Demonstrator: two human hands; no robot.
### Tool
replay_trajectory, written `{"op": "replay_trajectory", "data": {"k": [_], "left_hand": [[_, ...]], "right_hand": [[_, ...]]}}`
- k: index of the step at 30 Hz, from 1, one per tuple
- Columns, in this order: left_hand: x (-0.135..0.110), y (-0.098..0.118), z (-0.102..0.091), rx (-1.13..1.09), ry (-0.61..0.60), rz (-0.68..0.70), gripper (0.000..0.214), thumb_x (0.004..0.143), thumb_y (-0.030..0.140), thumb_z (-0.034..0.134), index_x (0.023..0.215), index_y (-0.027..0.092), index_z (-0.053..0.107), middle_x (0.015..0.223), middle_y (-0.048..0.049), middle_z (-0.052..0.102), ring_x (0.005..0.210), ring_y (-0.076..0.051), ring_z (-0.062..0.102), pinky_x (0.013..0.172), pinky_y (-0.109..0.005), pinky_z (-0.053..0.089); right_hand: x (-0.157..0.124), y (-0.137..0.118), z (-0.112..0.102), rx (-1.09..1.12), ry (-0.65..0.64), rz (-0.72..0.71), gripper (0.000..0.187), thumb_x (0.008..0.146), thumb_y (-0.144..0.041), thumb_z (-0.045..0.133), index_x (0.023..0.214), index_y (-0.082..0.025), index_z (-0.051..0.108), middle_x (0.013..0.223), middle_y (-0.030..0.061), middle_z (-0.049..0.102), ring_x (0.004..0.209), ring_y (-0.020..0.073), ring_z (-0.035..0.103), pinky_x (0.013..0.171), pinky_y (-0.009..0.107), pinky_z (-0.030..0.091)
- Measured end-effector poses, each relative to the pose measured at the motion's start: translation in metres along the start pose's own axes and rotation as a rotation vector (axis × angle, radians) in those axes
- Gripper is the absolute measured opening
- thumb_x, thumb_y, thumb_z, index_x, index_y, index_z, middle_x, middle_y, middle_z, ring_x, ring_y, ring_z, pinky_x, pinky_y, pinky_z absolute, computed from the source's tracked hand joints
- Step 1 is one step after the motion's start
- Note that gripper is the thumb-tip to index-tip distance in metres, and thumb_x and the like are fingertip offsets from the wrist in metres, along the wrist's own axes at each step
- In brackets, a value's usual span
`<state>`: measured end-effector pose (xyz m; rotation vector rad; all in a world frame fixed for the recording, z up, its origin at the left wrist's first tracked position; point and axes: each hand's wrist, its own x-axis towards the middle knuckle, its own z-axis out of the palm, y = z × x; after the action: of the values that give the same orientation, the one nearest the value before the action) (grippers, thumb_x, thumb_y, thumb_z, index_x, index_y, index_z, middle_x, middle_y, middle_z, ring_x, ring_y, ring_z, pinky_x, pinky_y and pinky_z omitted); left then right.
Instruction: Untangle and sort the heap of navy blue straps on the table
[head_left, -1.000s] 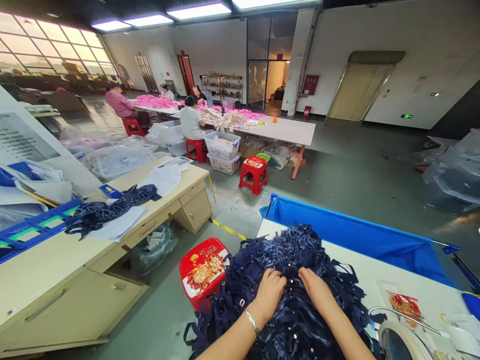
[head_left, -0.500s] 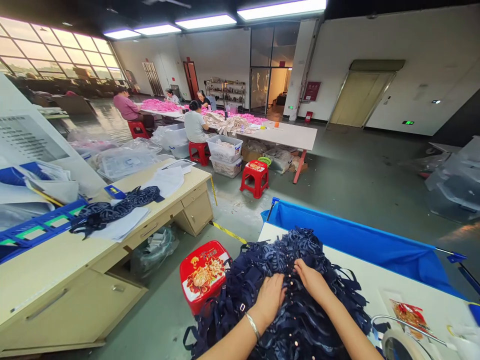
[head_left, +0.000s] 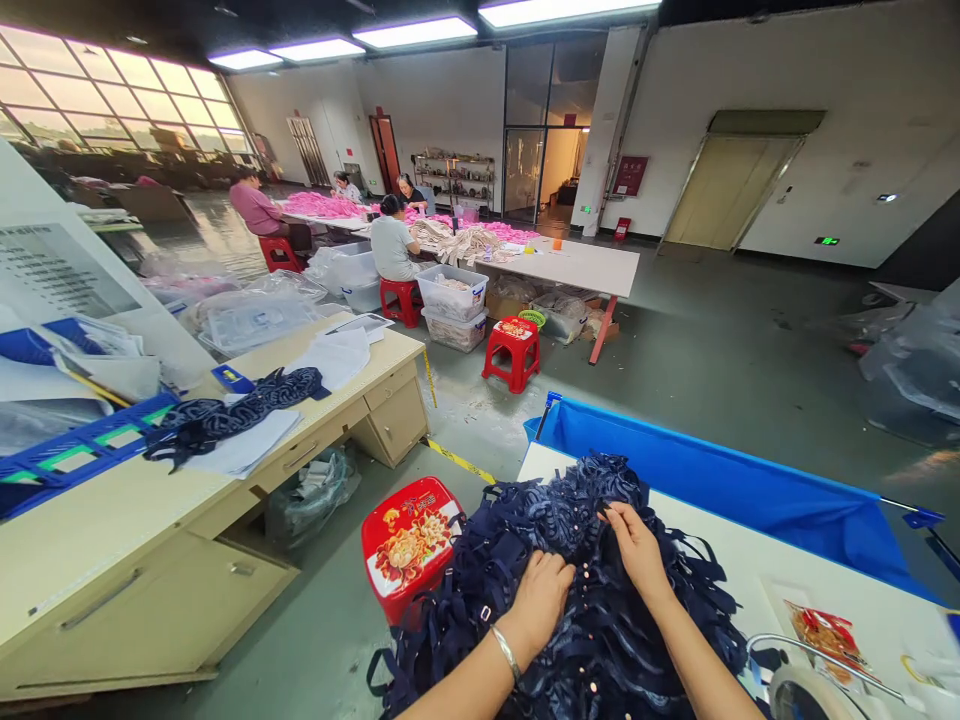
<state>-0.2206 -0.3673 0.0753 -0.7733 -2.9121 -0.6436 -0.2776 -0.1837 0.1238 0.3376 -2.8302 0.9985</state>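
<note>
A large heap of navy bras point(head_left: 510, 560), with loose straps and printed cups, covers the near part of the white table in front of me. My left hand point(head_left: 541, 598), with a silver bangle at its wrist, rests on the heap, its fingers curled into the navy fabric. Slightly farther off and to the right, my right hand point(head_left: 634, 545) pinches a dark edge of a bra between thumb and fingers and holds it up a little. Small pale dots run down the heap between the two hands.
A blue fabric bin point(head_left: 720, 485) runs along the table's far side. To the left stand a red stool point(head_left: 412, 545) and a cream desk point(head_left: 150, 540) with more navy garments point(head_left: 247, 410). A snack packet point(head_left: 825, 630) lies at right. People sit around a long table point(head_left: 577, 265) beyond.
My right hand has risen slightly and moved a little right, now pinching a dark piece of fabric. My left hand has barely moved, its fingers more curled.
</note>
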Motion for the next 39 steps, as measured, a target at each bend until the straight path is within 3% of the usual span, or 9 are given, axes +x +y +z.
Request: {"op": "replay_trajectory", "data": {"k": [3,7,10,14,20,28,33,35,39], "left_hand": [[0.001,0.001,0.0,0.011,0.054,-0.016,0.019,0.09,0.011,0.048,0.101,0.02,0.061,0.137,-0.01,0.045,0.123,-0.026,0.044,0.102,-0.046,0.038],[0.002,-0.002,-0.001,0.021,0.119,0.013,0.012,0.084,0.009,0.053,0.091,0.017,0.06,0.157,-0.0084,0.011,0.142,-0.034,0.012,0.112,-0.057,0.022],[0.003,-0.005,-0.003,0.029,0.097,0.069,0.012,0.081,0.013,0.058,0.092,0.017,0.06,0.149,-0.011,0.03,0.141,-0.034,0.017,0.113,-0.058,0.022],[0.005,-0.005,-0.002,0.033,0.058,0.089,0.013,0.081,0.013,0.057,0.093,0.017,0.059,0.102,-0.0073,0.059,0.115,-0.023,0.053,0.113,-0.048,0.029],[0.005,-0.003,-0.003,0.04,0.043,0.09,0.013,0.081,0.01,0.055,0.091,0.018,0.059,0.091,-0.0038,0.059,0.096,-0.019,0.059,0.111,-0.043,0.036],[0.003,-0.002,-0.002,-0.004,0.005,0.055,0.025,0.078,0.004,0.052,0.099,0.015,0.056,0.101,-0.0075,0.062,0.102,-0.021,0.059,0.108,-0.04,0.039],[0.001,0.0,-0.01,-0.064,0.016,-0.083,0.074,0.071,0.001,0.053,0.138,0.01,0.024,0.15,-0.0213,0.026,0.125,-0.026,0.046,0.101,-0.038,0.044],[0.002,0.002,-0.015,-0.097,-0.038,-0.121,0.078,0.073,0.004,0.054,0.142,0.013,0.018,0.147,-0.0178,0.033,0.116,-0.025,0.052,0.096,-0.036,0.047],[0.004,0.004,-0.017,-0.09,-0.099,-0.146,0.039,0.08,0.011,0.051,0.119,0.017,0.048,0.111,-0.0089,0.06,0.101,-0.026,0.056,0.09,-0.04,0.047]], "right_hand": [[0.004,0.0,0.005,-0.026,-0.008,-0.061,0.039,0.098,-0.038,0.024,0.106,-0.02,0.056,0.109,0.0103,0.067,0.107,0.0218,0.06,0.102,0.041,0.041],[-0.007,-0.004,0.011,-0.082,-0.079,-0.105,0.034,0.097,-0.035,0.025,0.094,-0.021,0.056,0.096,0.0106,0.069,0.097,0.0233,0.063,0.098,0.044,0.043],[-0.02,0.001,0.005,-0.112,-0.149,-0.086,0.033,0.098,-0.038,0.024,0.1,-0.021,0.053,0.086,0.0083,0.069,0.084,0.0226,0.067,0.075,0.033,0.05],[-0.025,0.01,-0.005,-0.14,-0.213,-0.054,0.029,0.099,-0.037,0.025,0.099,-0.024,0.051,0.077,0.0022,0.067,0.068,0.0185,0.067,0.059,0.025,0.045],[-0.017,-0.003,0.002,-0.134,-0.204,-0.087,0.027,0.093,-0.037,0.035,0.086,-0.025,0.058,0.081,0.0022,0.066,0.069,0.0199,0.067,0.059,0.026,0.046],[0.02,-0.016,0.004,-0.032,-0.04,-0.05,0.04,0.098,-0.038,0.02,0.111,-0.019,0.053,0.116,0.0126,0.063,0.114,0.0229,0.055,0.099,0.038,0.041],[0.006,-0.01,0.004,-0.05,-0.189,-0.046,0.035,0.099,-0.039,0.021,0.103,-0.021,0.05,0.083,0.0066,0.069,0.081,0.0219,0.067,0.074,0.033,0.049],[-0.007,-0.005,0.002,-0.042,-0.249,-0.042,0.032,0.1,-0.04,0.02,0.106,-0.023,0.046,0.082,0.0029,0.07,0.075,0.0182,0.068,0.069,0.028,0.049],[-0.019,0.007,-0.004,-0.075,-0.277,-0.004,0.028,0.1,-0.036,0.021,0.104,-0.024,0.046,0.088,0.0028,0.07,0.079,0.0167,0.069,0.067,0.025,0.048]]}}
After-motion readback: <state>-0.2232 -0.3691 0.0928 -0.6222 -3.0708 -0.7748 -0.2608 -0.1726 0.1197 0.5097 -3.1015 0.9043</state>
